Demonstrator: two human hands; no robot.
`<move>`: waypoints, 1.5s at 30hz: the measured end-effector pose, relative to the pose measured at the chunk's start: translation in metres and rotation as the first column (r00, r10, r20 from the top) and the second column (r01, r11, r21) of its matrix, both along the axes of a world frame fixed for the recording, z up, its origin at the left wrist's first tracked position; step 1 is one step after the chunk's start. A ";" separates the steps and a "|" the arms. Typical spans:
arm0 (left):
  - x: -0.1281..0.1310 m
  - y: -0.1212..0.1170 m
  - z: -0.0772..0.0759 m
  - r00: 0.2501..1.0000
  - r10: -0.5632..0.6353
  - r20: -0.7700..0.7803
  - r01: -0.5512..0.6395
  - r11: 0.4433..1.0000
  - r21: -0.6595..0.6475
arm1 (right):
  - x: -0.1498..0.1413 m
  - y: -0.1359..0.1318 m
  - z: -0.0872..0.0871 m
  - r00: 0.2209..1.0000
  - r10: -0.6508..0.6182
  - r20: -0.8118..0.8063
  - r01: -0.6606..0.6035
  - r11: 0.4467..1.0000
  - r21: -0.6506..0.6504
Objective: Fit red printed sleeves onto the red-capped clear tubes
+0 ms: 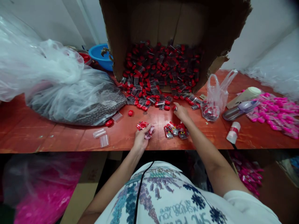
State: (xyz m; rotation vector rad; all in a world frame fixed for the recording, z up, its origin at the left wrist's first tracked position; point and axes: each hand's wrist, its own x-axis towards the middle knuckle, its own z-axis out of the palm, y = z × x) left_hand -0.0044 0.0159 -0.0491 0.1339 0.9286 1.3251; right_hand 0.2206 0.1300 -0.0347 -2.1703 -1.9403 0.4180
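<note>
My left hand point(141, 138) is closed around a few small red printed packets point(142, 125), held just above the front of the red table. Part of the bundle is hidden by my fingers. My right hand point(181, 112) reaches to the front edge of a heap of small clear containers with red caps point(153, 90). Its fingers are closed on a small red-capped container point(174, 108), mostly covered by the fingertips. Below my right wrist lies a small group of red and dark printed packets point(172, 130).
Red-capped containers spill from a torn cardboard box point(224, 34). Left are a plastic bag of dark beads point(81, 99), a blue basin point(100, 56) and loose clear tubes point(104, 140). Right are a small plastic bag point(212, 109), a purple-topped tool point(241, 109), a white roll point(233, 132) and pink pieces point(275, 112).
</note>
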 end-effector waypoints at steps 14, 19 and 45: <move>0.016 -0.001 0.009 0.997 0.072 -0.042 -0.073 0.997 -0.035 | -0.076 -0.152 0.007 0.654 0.258 -0.711 -0.098 0.961 0.258; 0.018 -0.008 0.010 0.987 0.092 -0.132 -0.085 0.995 0.060 | -0.079 -0.154 -0.002 0.594 0.190 -0.782 0.032 0.965 0.258; 0.015 -0.021 0.029 0.945 -0.112 -0.308 0.186 0.957 0.222 | -0.076 -0.159 -0.001 0.347 0.123 -0.930 0.124 0.977 0.176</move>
